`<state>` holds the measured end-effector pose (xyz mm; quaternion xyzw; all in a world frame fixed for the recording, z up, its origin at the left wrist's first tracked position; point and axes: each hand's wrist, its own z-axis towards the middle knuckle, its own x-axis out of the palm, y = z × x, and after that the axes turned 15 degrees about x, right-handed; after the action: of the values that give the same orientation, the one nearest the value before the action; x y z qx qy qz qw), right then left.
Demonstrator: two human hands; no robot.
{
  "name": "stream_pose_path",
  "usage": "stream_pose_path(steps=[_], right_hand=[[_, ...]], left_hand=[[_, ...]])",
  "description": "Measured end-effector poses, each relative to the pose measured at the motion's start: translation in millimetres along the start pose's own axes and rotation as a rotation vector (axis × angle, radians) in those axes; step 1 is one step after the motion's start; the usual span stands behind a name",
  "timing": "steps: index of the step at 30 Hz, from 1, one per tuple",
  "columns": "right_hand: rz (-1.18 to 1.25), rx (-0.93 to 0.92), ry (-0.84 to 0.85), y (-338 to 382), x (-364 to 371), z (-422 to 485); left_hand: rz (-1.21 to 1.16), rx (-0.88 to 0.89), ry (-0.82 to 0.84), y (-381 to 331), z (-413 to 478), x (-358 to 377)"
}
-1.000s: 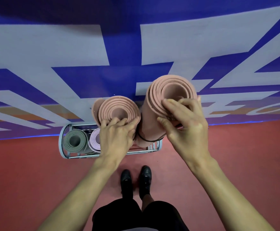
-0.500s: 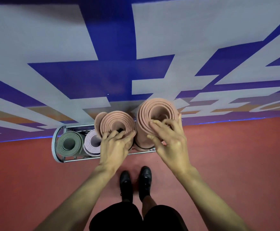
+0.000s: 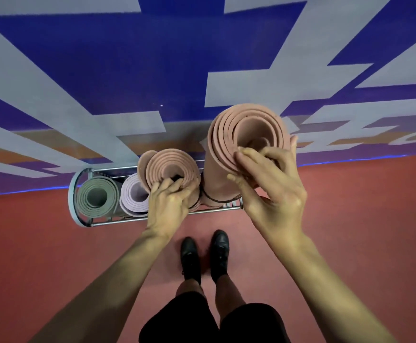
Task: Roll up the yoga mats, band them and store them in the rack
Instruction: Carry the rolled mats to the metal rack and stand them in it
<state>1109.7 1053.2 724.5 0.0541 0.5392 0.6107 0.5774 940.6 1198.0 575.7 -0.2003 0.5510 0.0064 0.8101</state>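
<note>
Two rolled pink yoga mats stand upright in a grey metal rack [image 3: 74, 194] on the red floor. My left hand [image 3: 171, 201] grips the top rim of the smaller pink mat [image 3: 169, 163], fingers hooked into its centre. My right hand [image 3: 267, 179] grips the top rim of the taller pink mat [image 3: 239, 125], fingers curled into its coil. A dark band [image 3: 215, 198] circles the taller mat low down. A green rolled mat [image 3: 95, 196] and a lilac rolled mat [image 3: 134, 196] fill the rack's left side.
The rack stands against a wall [image 3: 152, 58] painted in blue and grey shapes. My black shoes [image 3: 204, 253] stand on the red floor [image 3: 362, 219] just in front of the rack. Bare floor lies to the left and right.
Both pink mats have sunk lower into the rack, with my hands following them down. The view has tilted and shows more of the wall. My fingers now hook deeper into the coils.
</note>
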Motion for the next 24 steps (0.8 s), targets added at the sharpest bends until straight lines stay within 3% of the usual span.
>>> stream_pose_path(steps=[4, 7, 11, 21, 24], right_hand=[[-0.065, -0.005, 0.055, -19.6, 4.3, -45.9], [-0.088, 0.128, 0.187, -59.8, 14.1, -85.6], [-0.124, 0.176, 0.208, -90.3, 37.8, -97.7], [-0.196, 0.14, 0.218, -126.1, 90.4, -111.2], [-0.202, 0.156, 0.29, -131.1, 107.3, -113.8]], left_hand=[[-0.01, 0.036, 0.006, 4.9, -0.3, -4.7], [-0.023, 0.055, 0.037, 2.4, 2.2, 2.7], [-0.023, 0.114, 0.096, -5.2, -1.3, 20.1], [0.03, 0.059, 0.114, 3.6, -29.2, 55.2], [-0.023, -0.061, 0.146, -1.3, -33.4, 70.0]])
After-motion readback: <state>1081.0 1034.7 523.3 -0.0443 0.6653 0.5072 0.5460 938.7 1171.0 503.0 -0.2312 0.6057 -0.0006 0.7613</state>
